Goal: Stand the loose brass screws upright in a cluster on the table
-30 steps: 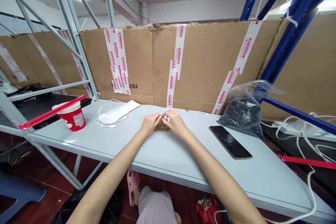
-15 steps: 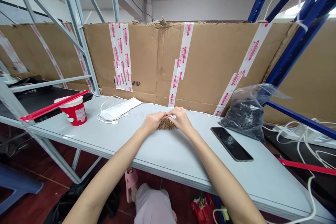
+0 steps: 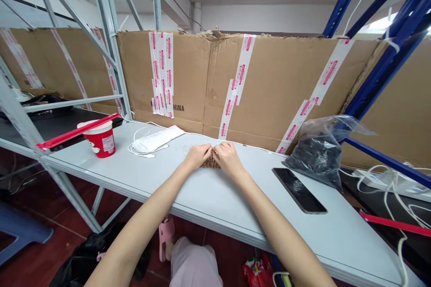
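White table (image 3: pixel 111 175), cardboard wall (image 3: pixel 279 80) (taped), brown granules (image 3: pixel 210 164)

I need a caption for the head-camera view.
Left hand and right hand touch a brown granule heap on a pale table.

The left hand (image 3: pixel 199 156) and right hand (image 3: pixel 229 158) meet at a small heap of brown granules (image 3: pixel 210 163) — mid-frame on a pale table (image 3: pixel 134 175), a black phone (image 3: pixel 299 190) lying to their right.

The small brown granules (image 3: pixel 210 164) look matt, the pale worktop (image 3: pixel 141 175) smooth, the black glass-faced phone (image 3: pixel 299 190) glossy, the clear plastic bag (image 3: pixel 318 161) shiny and crinkled, the brown corrugated cardboard sheet (image 3: pixel 276 85) rough.
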A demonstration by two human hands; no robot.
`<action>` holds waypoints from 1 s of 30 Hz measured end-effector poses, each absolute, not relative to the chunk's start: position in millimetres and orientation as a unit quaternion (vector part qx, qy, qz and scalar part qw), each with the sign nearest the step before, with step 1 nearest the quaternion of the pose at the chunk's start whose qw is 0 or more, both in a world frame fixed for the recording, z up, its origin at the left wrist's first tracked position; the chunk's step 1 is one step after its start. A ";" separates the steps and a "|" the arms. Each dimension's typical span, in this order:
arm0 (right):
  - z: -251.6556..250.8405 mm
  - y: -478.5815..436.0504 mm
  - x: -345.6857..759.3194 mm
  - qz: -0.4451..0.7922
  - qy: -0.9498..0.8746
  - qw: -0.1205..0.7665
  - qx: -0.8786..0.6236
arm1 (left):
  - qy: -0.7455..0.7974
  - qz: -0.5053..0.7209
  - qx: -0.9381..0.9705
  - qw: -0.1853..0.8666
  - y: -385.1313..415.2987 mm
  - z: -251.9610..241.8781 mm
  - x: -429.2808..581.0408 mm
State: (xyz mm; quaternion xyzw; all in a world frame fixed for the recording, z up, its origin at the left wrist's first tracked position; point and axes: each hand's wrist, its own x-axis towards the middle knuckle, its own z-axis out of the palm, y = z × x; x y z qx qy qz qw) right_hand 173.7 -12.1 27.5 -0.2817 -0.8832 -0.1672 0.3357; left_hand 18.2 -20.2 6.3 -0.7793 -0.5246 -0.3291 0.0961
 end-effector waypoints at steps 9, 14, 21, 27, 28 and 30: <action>22.9 -11.1 176.7 -0.135 -0.875 0.355 -0.301 | -0.485 -0.404 -0.771 -0.084 -25.8 11.9 16.3; 21.8 -8.7 179.8 -0.095 -0.871 0.364 -0.315 | -0.508 -0.431 -0.743 -0.067 -18.1 11.3 7.0; 22.5 -13.3 176.2 0.003 -0.849 0.438 -0.297 | -0.630 -0.492 -0.600 0.031 4.9 0.5 -43.2; 16.4 -16.7 168.1 0.103 -0.826 0.463 -0.305 | -0.722 -0.373 -0.582 0.009 6.0 -13.8 -66.6; 15.0 -16.7 167.0 0.119 -0.822 0.464 -0.307 | -0.722 -0.345 -0.600 0.005 5.1 -15.3 -67.2; 12.3 -16.4 164.6 0.141 -0.818 0.466 -0.306 | -0.717 -0.302 -0.628 0.002 3.4 -17.1 -67.5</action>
